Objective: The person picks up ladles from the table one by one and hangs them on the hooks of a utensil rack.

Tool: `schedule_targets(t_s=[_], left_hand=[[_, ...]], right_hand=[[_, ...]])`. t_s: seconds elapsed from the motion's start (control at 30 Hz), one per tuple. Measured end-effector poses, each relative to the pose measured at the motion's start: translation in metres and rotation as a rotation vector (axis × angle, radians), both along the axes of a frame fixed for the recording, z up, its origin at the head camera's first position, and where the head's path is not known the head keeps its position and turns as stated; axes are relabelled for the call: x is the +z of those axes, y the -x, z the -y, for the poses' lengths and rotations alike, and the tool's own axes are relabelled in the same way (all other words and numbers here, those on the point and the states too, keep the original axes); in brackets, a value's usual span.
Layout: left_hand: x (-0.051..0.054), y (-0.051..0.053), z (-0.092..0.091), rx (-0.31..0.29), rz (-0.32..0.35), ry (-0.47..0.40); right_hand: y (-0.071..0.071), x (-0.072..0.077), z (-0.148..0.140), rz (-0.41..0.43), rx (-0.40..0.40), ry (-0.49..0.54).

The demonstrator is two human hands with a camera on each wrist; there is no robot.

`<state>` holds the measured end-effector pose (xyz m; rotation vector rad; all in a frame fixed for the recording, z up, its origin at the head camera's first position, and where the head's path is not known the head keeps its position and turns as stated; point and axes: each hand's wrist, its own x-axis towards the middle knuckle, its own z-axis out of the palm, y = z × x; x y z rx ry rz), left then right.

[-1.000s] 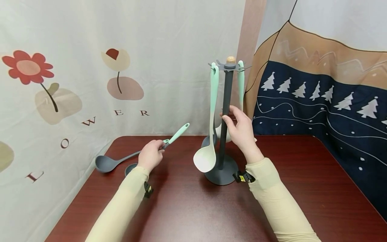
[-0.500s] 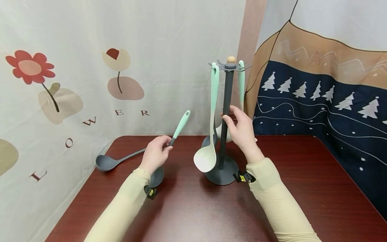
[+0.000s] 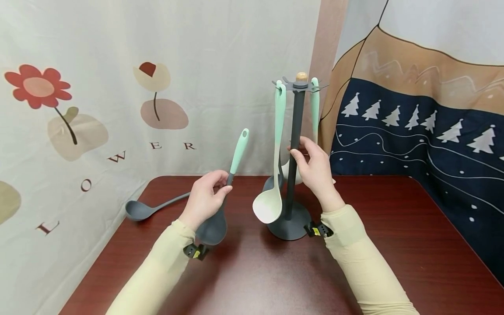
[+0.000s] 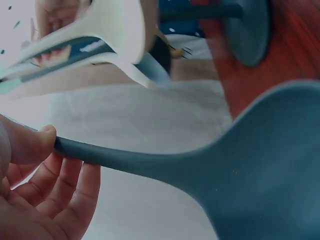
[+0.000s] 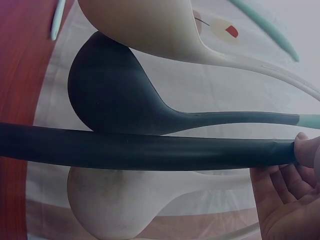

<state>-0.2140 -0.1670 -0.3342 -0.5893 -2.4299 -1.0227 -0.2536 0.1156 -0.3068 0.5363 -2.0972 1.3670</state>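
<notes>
My left hand pinches a broad-headed grey kitchen utensil by its shaft, just below the mint handle. The utensil stands steeply tilted, handle end up, left of the dark utensil stand. Whether its head is a spoon or a turner, I cannot tell. With thumb and fingers, my right hand holds the stand's pole around mid-height. A white ladle hangs from the stand's hooks, with a grey round-headed utensil behind it. Another white utensil hangs beyond the pole, partly hidden.
A grey ladle lies at the left of the red-brown table, its far end hidden behind my left hand. The stand's round base rests on the table. Printed curtains close in the back and both sides.
My left hand has lifted the grey utensil and carried it to the right, towards the stand. The utensil has swung more upright. My right hand has stayed on the pole.
</notes>
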Motion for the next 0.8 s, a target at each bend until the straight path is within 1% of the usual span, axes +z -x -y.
schedule_targets(t_s=[0.17, 0.33, 0.43, 0.67, 0.8], left_hand=[[0.013, -0.009, -0.012, -0.046, -0.017, -0.059], [0.027, -0.016, -0.026, -0.132, -0.013, -0.114], [0.034, -0.018, -0.034, -0.167, -0.006, -0.143], [0.05, -0.023, -0.054, -0.226, 0.014, -0.21], [0.057, -0.024, -0.067, -0.259, 0.003, -0.231]], right_hand=[[0.0, 0.0, -0.001, 0.005, -0.001, -0.001], [0.0, 0.001, -0.001, 0.011, 0.003, -0.003], [0.0, 0.001, 0.0, 0.013, 0.004, -0.003], [0.0, 0.001, 0.0, 0.008, 0.005, -0.006], [0.0, 0.0, -0.001, 0.006, 0.007, -0.006]])
